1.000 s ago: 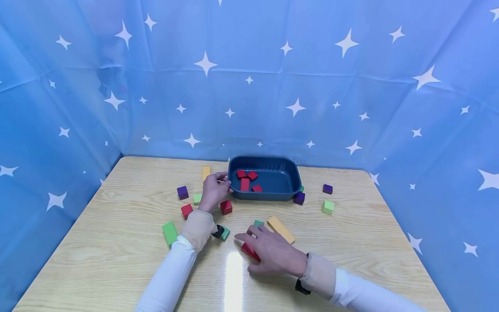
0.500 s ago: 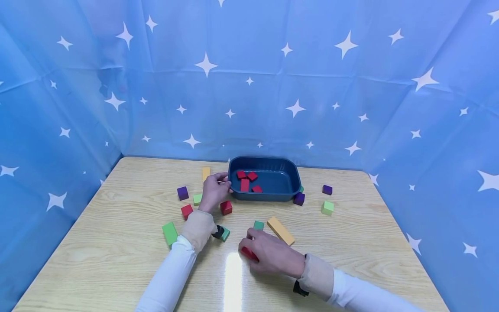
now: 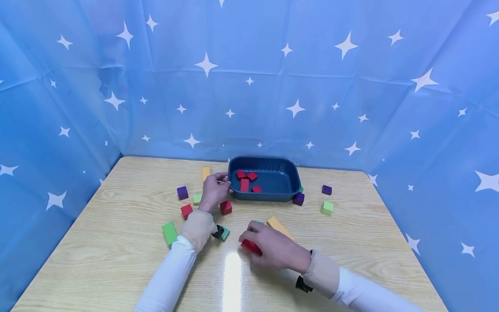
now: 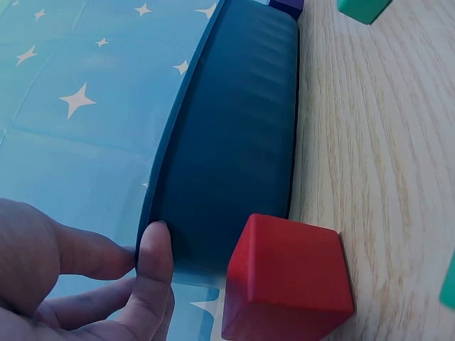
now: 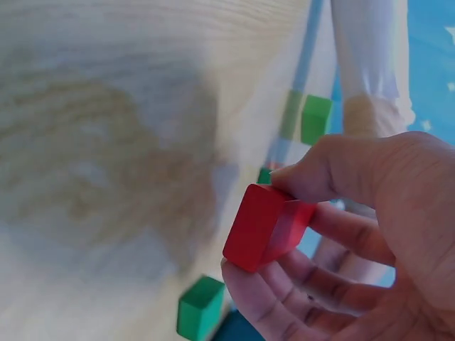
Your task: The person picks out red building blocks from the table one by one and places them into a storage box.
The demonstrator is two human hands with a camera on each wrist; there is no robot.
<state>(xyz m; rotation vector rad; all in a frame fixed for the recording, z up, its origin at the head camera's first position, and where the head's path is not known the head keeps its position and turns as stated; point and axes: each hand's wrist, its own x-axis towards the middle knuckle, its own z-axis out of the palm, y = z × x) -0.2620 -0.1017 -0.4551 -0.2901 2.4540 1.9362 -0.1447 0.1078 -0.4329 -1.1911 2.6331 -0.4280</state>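
My left hand (image 3: pixel 215 190) pinches the left rim of a dark blue bin (image 3: pixel 269 197); in the left wrist view the rim passes between thumb and finger. Inside the bin lie several red blocks (image 3: pixel 244 185). Near the front of the table, my right hand (image 3: pixel 274 248) grips a red block (image 5: pixel 257 226) between thumb and fingers. A green block (image 5: pixel 200 308) lies beyond it in the right wrist view, and in the head view the hand partly covers it. Another red block (image 4: pixel 288 280) sits just in front of the bin, near my left hand.
A yellow-orange block (image 3: pixel 280 228) lies beside my right hand. To the left are a green block (image 3: pixel 170 233), a purple cube (image 3: pixel 182 193) and a red cube (image 3: pixel 186 211). Purple (image 3: pixel 326 190) and light green (image 3: pixel 327 208) blocks lie right. A starry curtain (image 3: pixel 249 86) borders the table.
My right hand has come down around the red block, gripped it, and moved slightly up from where it was half a second ago. My left hand and the bin stay in place.
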